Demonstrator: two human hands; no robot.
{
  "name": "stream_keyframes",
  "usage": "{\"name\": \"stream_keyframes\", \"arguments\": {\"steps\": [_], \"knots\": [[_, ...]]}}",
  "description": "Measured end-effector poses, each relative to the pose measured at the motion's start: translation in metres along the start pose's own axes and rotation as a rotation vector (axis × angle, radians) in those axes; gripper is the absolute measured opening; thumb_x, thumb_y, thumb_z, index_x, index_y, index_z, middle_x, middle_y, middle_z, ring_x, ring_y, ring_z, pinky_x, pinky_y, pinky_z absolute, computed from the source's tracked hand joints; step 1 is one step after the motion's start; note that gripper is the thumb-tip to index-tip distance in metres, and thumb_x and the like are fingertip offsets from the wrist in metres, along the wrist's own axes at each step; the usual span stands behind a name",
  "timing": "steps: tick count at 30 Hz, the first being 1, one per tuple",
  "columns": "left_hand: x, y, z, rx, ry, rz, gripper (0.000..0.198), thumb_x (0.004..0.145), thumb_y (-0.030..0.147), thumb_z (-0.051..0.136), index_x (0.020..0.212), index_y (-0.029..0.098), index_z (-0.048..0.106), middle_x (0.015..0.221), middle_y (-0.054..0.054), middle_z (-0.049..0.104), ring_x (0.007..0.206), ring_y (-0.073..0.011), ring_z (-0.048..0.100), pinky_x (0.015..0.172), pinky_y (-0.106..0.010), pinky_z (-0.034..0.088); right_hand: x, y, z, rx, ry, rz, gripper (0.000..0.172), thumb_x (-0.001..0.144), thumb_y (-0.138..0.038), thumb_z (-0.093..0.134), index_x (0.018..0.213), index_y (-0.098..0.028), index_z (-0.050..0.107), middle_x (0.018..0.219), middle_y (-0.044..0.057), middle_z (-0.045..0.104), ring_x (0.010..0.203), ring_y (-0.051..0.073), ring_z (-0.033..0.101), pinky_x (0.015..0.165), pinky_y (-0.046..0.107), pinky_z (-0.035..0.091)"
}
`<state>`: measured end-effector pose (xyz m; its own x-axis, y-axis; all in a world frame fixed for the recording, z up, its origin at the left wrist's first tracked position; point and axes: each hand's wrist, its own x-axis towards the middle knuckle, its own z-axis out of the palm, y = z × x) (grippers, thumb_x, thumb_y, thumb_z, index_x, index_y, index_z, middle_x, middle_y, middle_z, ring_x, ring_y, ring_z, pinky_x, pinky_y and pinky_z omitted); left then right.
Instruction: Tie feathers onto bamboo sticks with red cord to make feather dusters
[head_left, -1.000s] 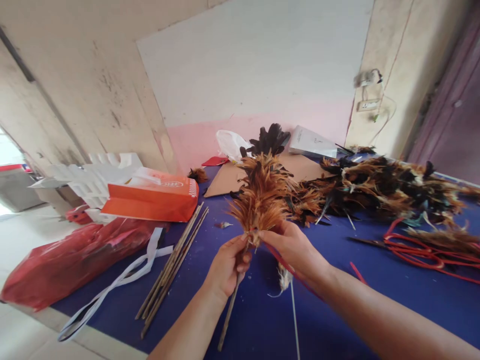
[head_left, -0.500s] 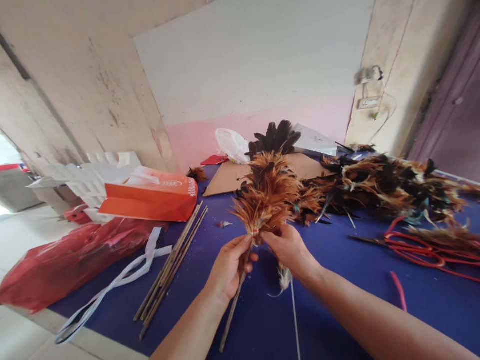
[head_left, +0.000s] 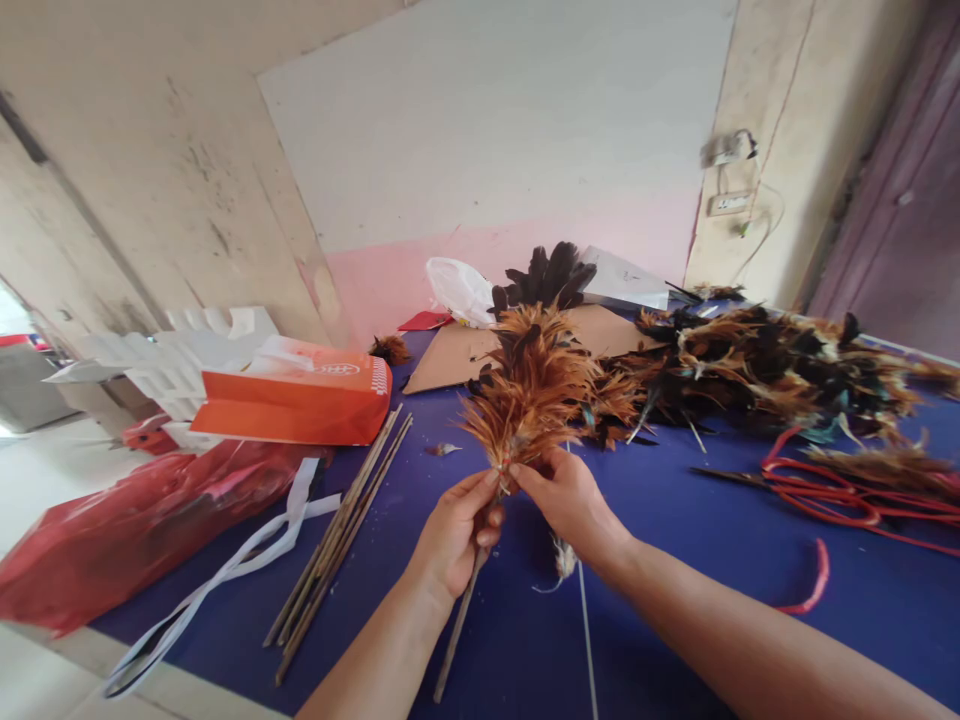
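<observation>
A feather duster with brown feathers, black-tipped at the top, stands tilted over the blue table in the middle of the head view. Its thin wooden stick slants down toward me. My left hand is closed around the stick just under the feathers. With fingertips pinched at the base of the feathers, my right hand touches the binding there, where a bit of red shows. Whether it holds a separate feather or thread is too small to make out. A small pale feather tuft lies below my right hand.
Several bare sticks lie left, beside a white strap, a red plastic bag and an orange bag. Right are a heap of feathers, scissors and red cord. Cardboard lies behind.
My right fingers have moved slightly left and closer to the left thumb at the feather base. A short red strip at right has shifted and now curves. The view has turned slightly.
</observation>
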<state>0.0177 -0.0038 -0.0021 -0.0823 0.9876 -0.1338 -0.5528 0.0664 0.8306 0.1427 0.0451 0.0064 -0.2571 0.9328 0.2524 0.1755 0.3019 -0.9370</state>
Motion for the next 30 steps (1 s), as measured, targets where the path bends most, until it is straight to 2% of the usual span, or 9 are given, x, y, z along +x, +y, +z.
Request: {"name": "stream_keyframes", "arguments": {"steps": [7,12,16,23,30], "knots": [[0.0,0.002,0.0,-0.043,0.03,-0.029,0.022,0.061,0.023,0.074,0.078,0.011,0.065,0.065,0.001,0.057,0.038,-0.0001,0.041,0.028,-0.009,0.023,0.001,0.002,-0.003,-0.035,-0.004,0.024,0.019,0.071,-0.032,0.055,0.071,-0.014,0.061,0.059,0.002,0.061,0.057,0.013,0.054,0.054,0.022,0.04],[-0.001,0.001,-0.001,-0.049,0.016,-0.043,0.021,0.062,0.022,0.074,0.078,0.012,0.065,0.064,0.002,0.056,0.039,-0.0004,0.041,0.028,-0.009,0.022,0.002,0.004,-0.003,-0.002,0.0,0.009,0.021,0.072,-0.031,0.054,0.077,-0.013,0.063,0.07,0.005,0.066,0.065,0.015,0.058,0.059,0.023,0.042],[-0.002,0.002,0.0,0.003,-0.015,-0.018,0.021,0.065,0.023,0.072,0.081,0.011,0.066,0.067,0.0,0.058,0.039,0.0005,0.041,0.029,-0.008,0.022,0.001,0.003,-0.001,-0.015,0.009,0.027,0.02,0.073,-0.03,0.054,0.074,-0.012,0.062,0.07,0.006,0.067,0.066,0.016,0.059,0.062,0.025,0.043],[-0.001,0.003,0.001,0.045,0.011,0.01,0.021,0.064,0.024,0.073,0.08,0.011,0.067,0.074,-0.002,0.062,0.04,0.0011,0.04,0.029,-0.009,0.023,0.0,0.0,-0.007,0.014,-0.082,-0.029,0.018,0.072,-0.027,0.054,0.065,-0.014,0.063,0.071,0.005,0.068,0.072,0.016,0.061,0.07,0.026,0.043],[-0.002,0.001,0.0,0.053,-0.014,-0.016,0.021,0.065,0.023,0.072,0.081,0.011,0.067,0.073,-0.003,0.062,0.04,0.0009,0.04,0.03,-0.009,0.021,0.0,-0.005,-0.01,-0.053,-0.063,0.004,0.017,0.069,-0.026,0.054,0.066,-0.013,0.064,0.067,0.004,0.066,0.067,0.016,0.059,0.066,0.025,0.043]]}}
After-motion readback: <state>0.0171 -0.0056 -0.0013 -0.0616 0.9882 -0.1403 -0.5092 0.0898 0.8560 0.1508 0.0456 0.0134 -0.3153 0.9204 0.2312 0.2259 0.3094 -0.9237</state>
